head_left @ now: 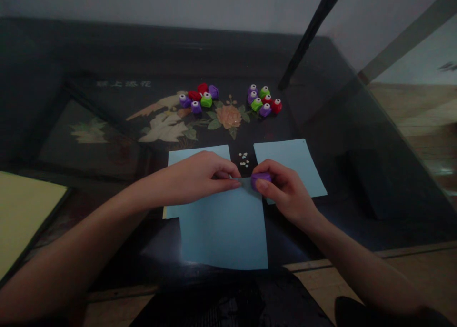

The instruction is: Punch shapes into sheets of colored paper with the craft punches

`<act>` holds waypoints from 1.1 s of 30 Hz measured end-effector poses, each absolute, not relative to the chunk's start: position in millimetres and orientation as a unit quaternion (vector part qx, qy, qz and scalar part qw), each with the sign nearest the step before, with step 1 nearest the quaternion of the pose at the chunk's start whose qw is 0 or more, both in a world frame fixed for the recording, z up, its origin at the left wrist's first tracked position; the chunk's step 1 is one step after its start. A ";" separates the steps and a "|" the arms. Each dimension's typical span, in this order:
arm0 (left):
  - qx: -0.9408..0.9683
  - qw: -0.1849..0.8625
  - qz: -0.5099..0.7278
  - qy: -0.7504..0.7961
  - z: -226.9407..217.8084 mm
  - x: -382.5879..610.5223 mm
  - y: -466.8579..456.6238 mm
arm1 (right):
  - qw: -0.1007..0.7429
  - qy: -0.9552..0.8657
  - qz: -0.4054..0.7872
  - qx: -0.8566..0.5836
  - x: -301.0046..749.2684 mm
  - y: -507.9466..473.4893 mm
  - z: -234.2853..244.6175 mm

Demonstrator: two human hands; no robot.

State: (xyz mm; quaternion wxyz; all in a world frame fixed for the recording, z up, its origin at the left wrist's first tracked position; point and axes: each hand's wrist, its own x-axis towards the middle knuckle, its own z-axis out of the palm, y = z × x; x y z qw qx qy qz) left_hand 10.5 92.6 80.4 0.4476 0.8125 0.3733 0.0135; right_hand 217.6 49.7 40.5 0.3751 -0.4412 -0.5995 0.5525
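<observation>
A single short row of pale characters (123, 84) stands on the dark painted panel (60, 103) under the glass of the counter (357, 184). It sits near the panel's far left corner, above the pale leaf inlay (162, 127) and left of the two clusters of paper punches (199, 97). The strokes look like Chinese script, but they are too dim and blurred to read. No other writing is legible.

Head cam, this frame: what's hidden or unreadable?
Head view, dim throughout.
purple punch: mostly covered by right hand; die shape unseen.
front sheet: top edge under left hand and the punch.
rear left sheet: lower part behind left hand and front sheet.
punched bits: too small to tell shapes.
yellow sheet: cut by left frame edge.
</observation>
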 end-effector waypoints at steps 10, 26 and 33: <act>0.809 0.452 0.015 0.376 76.8 11.0 94.9 | 0.375 -0.597 0.556 -0.440 217.7 52.3 34.4; 0.791 0.468 0.045 0.391 49.3 9.4 110.6 | 0.287 -0.624 0.561 -0.463 222.4 70.4 22.8; 0.807 0.440 0.037 0.391 49.2 5.8 114.3 | 0.289 -0.609 0.561 -0.480 225.5 73.0 23.2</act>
